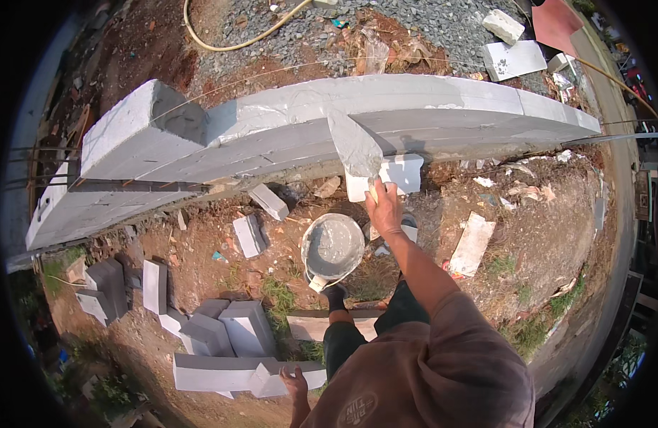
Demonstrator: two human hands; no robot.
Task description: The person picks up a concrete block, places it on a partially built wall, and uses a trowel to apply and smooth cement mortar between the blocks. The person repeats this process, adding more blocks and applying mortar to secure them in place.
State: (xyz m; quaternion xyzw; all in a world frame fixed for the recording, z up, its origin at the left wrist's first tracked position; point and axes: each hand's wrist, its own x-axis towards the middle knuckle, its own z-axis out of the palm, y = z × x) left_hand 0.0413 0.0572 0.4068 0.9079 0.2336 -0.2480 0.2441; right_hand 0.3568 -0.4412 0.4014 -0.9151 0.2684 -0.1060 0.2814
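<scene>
My right hand [383, 203] grips the handle of a mortar-coated trowel [354, 143], whose blade reaches up to the top of the light grey block wall [450, 110]. Wet mortar [272, 107] coats part of that top. A white block piece [402, 173] lies below the trowel at the wall's foot. A bucket [332, 244] of grey mortar stands on the dirt by my foot. My left hand [295, 381] hangs low with fingers apart and slightly curled, above or beside loose grey blocks [222, 375]; touching cannot be told. A raised block [140, 132] sits at the wall's left end.
Stacked blocks [247, 328] and scattered pieces [249, 235] lie at left. A board [472, 244] is on the dirt at right. Beyond the wall are gravel [422, 36], a yellow hose [240, 47] and more blocks [514, 60]. A thin string runs along the wall; bars [47, 160] protrude at left.
</scene>
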